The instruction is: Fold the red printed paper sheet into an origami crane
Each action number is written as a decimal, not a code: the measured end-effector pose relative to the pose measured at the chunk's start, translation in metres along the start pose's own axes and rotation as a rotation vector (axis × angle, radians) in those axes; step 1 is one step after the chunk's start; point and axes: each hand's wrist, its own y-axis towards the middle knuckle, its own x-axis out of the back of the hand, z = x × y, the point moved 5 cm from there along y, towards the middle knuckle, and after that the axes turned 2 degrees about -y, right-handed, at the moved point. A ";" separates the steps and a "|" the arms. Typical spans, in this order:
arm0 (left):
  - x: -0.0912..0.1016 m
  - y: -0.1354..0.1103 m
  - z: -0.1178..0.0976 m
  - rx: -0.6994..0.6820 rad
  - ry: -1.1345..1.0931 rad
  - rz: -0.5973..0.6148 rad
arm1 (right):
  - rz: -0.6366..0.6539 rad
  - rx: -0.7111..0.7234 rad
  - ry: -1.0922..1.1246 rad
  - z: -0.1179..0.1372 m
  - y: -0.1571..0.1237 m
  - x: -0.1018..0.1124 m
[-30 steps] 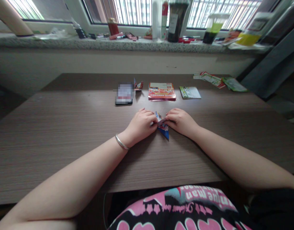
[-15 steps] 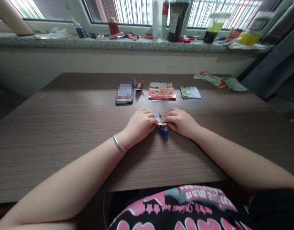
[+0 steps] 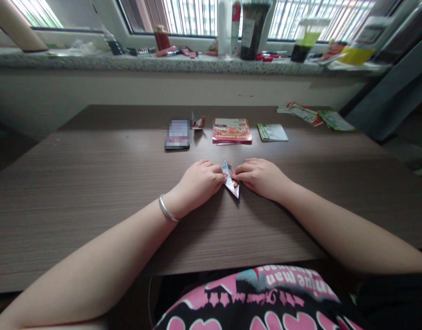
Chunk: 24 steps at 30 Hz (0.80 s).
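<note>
Turned down toward the person, the pale flap [image 3: 235, 190] of the folded paper [image 3: 228, 178] now covers most of the blue printed face that showed below the fingers half a second ago; only a thin blue edge remains at the near tip. Both hands have hardly shifted along with it, so the change seems to be in the paper rather than in the grasp, and I judge that one more layer of the fold has been laid over, though its crease may not be pressed flat. Left hand [image 3: 204, 176] has its thumb and fingers pinched on the left edge, and right hand [image 3: 259, 176] is closed in the same way on the right edge; the fingers hide part of the layers, so how these sit underneath is hard to say. Between the two hands, on the wooden table [image 3: 94, 183], the paper makes a narrow sliver, pointed at either end. Its long axis runs from the far end, slightly left, to the near end, slightly right, with the sharper tip aimed at the person. Beyond the hands, well apart from the paper, lies a stack of red leaflets [image 3: 232, 131].
</note>
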 end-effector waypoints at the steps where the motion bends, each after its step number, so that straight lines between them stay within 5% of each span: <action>1: 0.000 0.000 0.000 0.002 0.004 0.006 | 0.003 0.009 -0.012 0.000 0.000 0.000; 17: -0.003 -0.008 0.008 0.064 -0.114 0.044 | 0.008 -0.031 0.036 -0.007 -0.010 0.004; 24: 0.001 -0.008 0.000 0.005 -0.136 0.009 | 0.032 -0.172 0.078 -0.009 -0.012 0.003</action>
